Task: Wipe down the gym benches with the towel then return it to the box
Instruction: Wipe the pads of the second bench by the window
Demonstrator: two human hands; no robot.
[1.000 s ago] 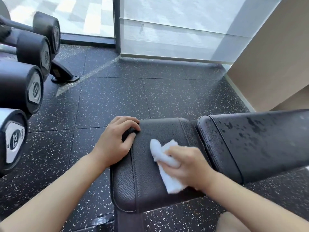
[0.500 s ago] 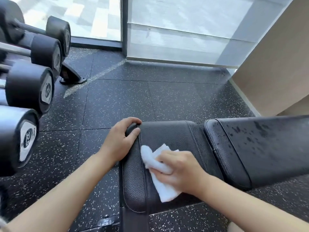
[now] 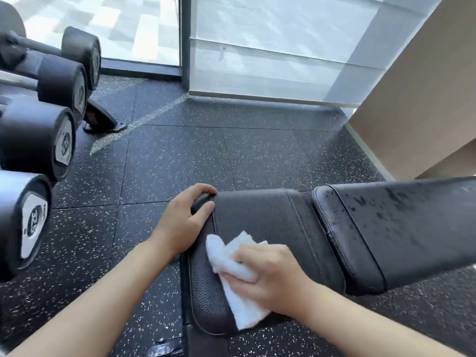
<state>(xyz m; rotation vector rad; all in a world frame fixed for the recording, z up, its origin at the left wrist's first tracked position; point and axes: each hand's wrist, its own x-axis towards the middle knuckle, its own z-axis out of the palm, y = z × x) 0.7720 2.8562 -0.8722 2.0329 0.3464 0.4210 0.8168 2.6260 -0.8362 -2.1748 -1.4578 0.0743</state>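
A black padded gym bench runs from the lower centre to the right. Its seat pad (image 3: 260, 220) is nearest me and its long back pad (image 3: 401, 228) carries dark wet spots. My right hand (image 3: 270, 276) grips a crumpled white towel (image 3: 239, 287) and presses it on the seat pad's near left part. My left hand (image 3: 183, 222) grips the seat pad's left edge, fingers curled over the far corner. No box is in view.
A rack of black dumbbells (image 3: 38, 140) stands close on the left, with its foot (image 3: 103, 122) on the speckled rubber floor (image 3: 206, 155). Glass panels with a blind (image 3: 270, 52) close the far side. A beige wall (image 3: 425, 99) rises at the right.
My right hand has slid the towel leftward and toward me across the seat pad. The left hand keeps its hold on the pad's edge. The view has shifted a little to the left.
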